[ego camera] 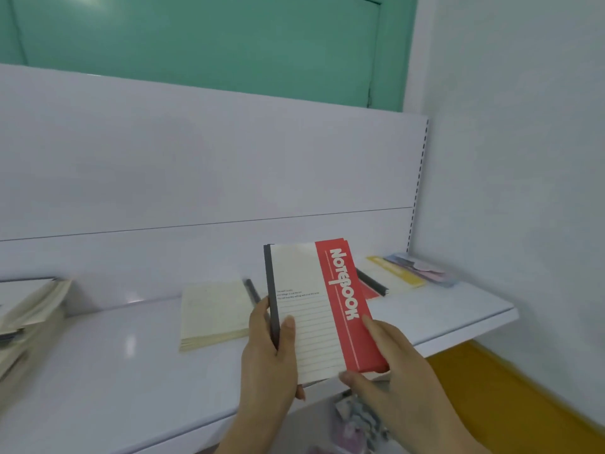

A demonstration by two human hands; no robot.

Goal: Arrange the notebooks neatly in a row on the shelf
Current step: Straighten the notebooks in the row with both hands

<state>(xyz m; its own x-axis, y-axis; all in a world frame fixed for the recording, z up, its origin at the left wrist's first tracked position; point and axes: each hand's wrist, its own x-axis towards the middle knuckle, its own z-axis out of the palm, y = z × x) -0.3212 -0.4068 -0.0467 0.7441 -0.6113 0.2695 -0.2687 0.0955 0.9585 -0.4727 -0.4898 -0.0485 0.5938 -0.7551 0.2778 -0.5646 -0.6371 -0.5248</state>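
Note:
A cream and red notebook (314,306) with a dark spine and the word NOTEBOOK on its red band is held above the white shelf (114,371). My left hand (268,352) grips its spine edge, thumb on the cover. My right hand (389,362) holds its lower right corner, fingers on the red edge. A cream notebook (212,312) lies flat on the shelf behind. At the far right end lie a yellow-banded notebook (393,273) and a pastel notebook (422,268) side by side, with another red one partly hidden behind the held notebook.
A stack of notebooks (29,319) sits at the shelf's left edge. The white back panel (196,165) rises behind the shelf, and a white wall (523,158) closes the right side. Patterned items (357,421) lie on a lower level beneath the shelf.

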